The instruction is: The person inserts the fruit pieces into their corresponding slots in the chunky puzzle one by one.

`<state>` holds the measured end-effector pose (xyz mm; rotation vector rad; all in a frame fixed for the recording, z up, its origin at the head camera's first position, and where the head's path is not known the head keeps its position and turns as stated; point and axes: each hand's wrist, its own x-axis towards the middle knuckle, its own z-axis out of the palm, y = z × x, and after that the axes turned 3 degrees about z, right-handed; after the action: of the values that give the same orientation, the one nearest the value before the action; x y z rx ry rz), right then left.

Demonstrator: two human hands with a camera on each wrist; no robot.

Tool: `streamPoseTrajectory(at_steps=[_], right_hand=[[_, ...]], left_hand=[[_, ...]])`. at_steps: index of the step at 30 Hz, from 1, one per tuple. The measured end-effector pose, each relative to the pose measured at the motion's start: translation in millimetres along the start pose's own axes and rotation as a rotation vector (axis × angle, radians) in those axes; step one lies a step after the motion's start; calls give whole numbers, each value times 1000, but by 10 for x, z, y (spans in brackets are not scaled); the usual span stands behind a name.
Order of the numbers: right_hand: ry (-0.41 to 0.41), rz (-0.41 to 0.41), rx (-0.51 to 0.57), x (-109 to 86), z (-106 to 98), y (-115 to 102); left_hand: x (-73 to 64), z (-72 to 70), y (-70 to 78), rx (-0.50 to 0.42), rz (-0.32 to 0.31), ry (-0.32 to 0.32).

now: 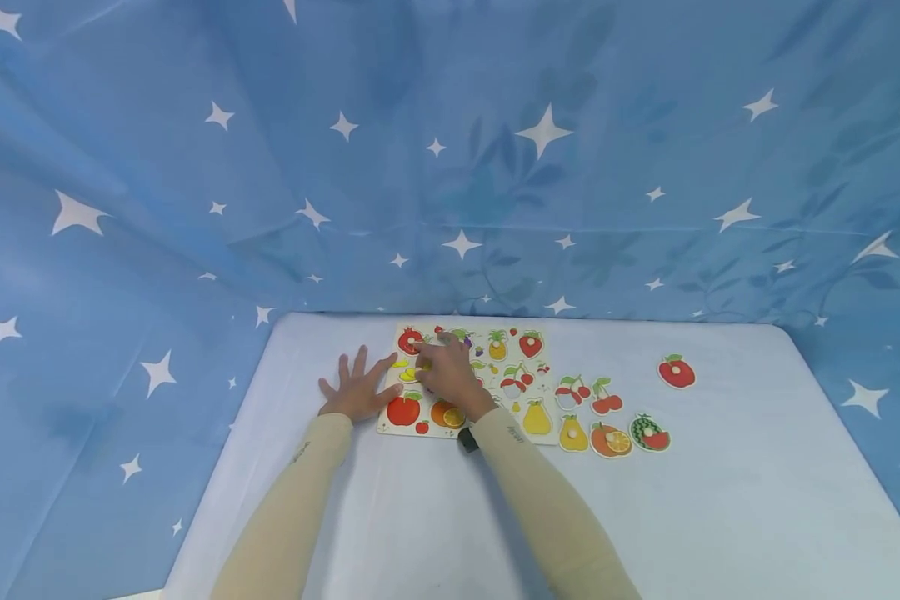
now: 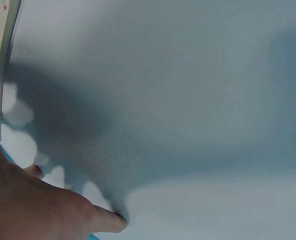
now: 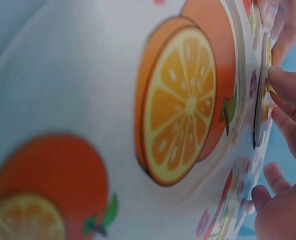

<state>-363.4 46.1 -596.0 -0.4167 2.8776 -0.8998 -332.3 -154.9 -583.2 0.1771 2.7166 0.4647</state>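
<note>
A flat wooden fruit puzzle board (image 1: 487,333) lies on the white table. My left hand (image 1: 356,392) is spread, its thumb and forefinger on the board's left edge and the other fingers over the tabletop; the left wrist view shows this hand (image 2: 48,205) low at the left. My right hand (image 1: 450,371) reaches over the board. In the right wrist view its thumb and fingers pinch the yellow banana piece (image 3: 265,95), seen edge-on against the board. Part of the banana (image 1: 408,375) shows beside the fingers in the head view. The right hand hides the board's middle.
Right of the board lie loose fruit pieces: two cherry pieces, one cherry piece (image 1: 607,397) among them, a pear (image 1: 573,434), an orange (image 1: 611,441), a watermelon (image 1: 649,433) and, farther off, an apple (image 1: 677,372). A blue star-patterned curtain (image 1: 450,167) hangs behind the table.
</note>
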Motion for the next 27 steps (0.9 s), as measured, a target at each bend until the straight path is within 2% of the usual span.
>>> streamPoseTrajectory(at_steps=[3, 11, 19, 23, 27], right_hand=[[7, 36, 4, -3, -12, 0], [36, 27, 30, -25, -33, 10], [48, 81, 40, -40, -20, 13], [45, 97, 50, -53, 2, -1], [17, 72, 37, -78, 42, -23]], left_hand=[[36, -13, 33, 3, 2, 1], [71, -14, 55, 9, -5, 7], [78, -15, 75, 8, 4, 7], [83, 6, 39, 7, 8, 8], [70, 41, -32, -2, -1, 0]])
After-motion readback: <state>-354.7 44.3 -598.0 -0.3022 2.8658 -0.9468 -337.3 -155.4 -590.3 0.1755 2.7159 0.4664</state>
